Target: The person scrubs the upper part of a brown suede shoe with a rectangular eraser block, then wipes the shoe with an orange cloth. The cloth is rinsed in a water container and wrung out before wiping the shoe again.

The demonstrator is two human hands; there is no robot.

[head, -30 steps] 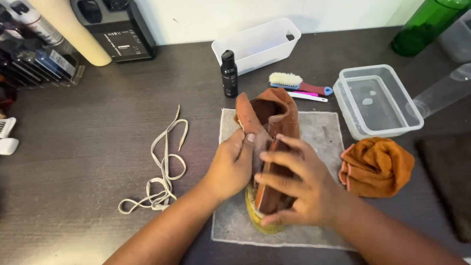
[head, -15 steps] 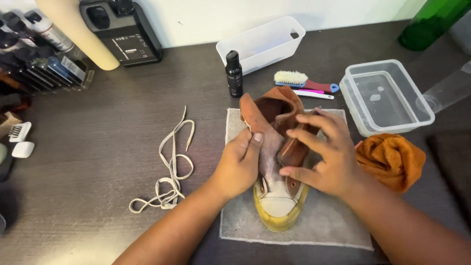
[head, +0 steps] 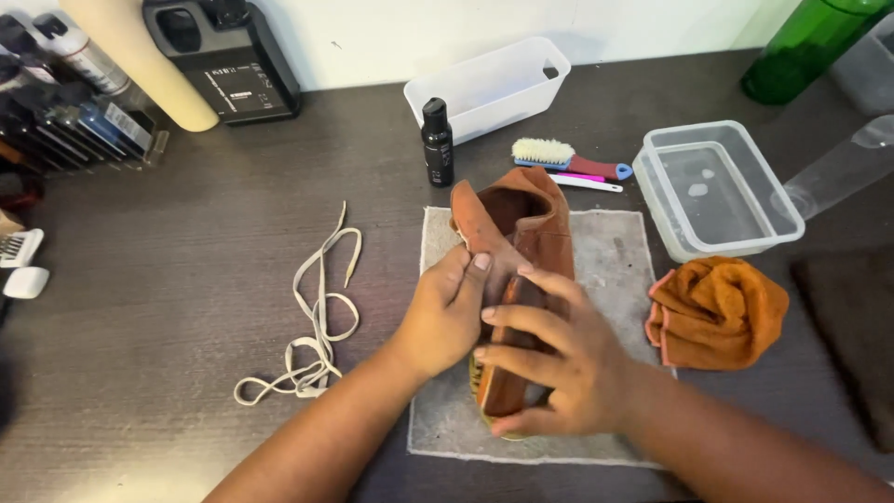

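Both hands are on the brown shoe [head: 521, 279], which lies on the grey mat [head: 615, 261]. The left hand [head: 445, 312] grips its side near the collar; the right hand [head: 559, 359] wraps over the toe end. Looks like the handling-and-turning stage (laces [head: 312, 321] already out, lying left). The brush [head: 559, 156] and bottle [head: 437, 142] sit just behind, orange cloth [head: 717, 312] to the right.

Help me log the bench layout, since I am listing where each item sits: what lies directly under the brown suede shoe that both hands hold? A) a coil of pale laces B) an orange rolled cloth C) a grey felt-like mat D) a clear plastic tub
C: the brown suede shoe, gripped by the left hand and right hand, rests on the grey felt-like mat, while tub, cloth and laces lie off to the sides.
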